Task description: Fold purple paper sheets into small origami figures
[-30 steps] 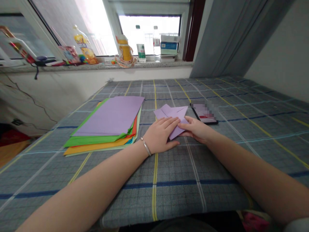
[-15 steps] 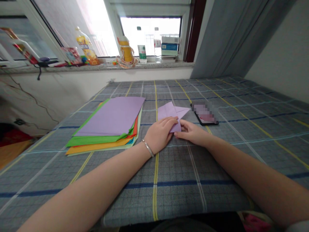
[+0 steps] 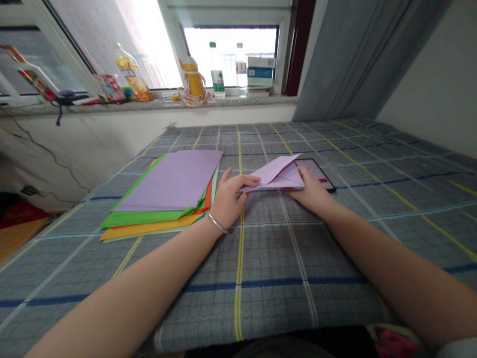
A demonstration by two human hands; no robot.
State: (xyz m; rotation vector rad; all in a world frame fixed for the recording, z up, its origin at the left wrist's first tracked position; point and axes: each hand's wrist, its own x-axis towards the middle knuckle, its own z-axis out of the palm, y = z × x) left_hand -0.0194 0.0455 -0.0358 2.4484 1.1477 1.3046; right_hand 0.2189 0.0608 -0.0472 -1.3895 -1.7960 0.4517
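Note:
A folded lilac paper (image 3: 275, 174) is held just above the checked tablecloth (image 3: 268, 248), between both my hands. My left hand (image 3: 228, 197), with a silver bangle on the wrist, pinches the paper's left corner with thumb and fingers. My right hand (image 3: 311, 191) grips the paper's right edge, fingers closed under it. The paper is creased into a flat, pointed shape and tilts up toward the far side.
A stack of coloured sheets (image 3: 164, 191) with lilac on top lies to the left. A phone (image 3: 316, 173) lies beyond my right hand, partly behind the paper. The windowsill (image 3: 149, 103) carries bottles, a box and small items. A grey curtain (image 3: 357, 54) hangs at right.
The folded paper was pressed flat under my hands; both hands have since lifted and turned it, moving slightly apart, my left hand shifting left and my right hand toward the phone.

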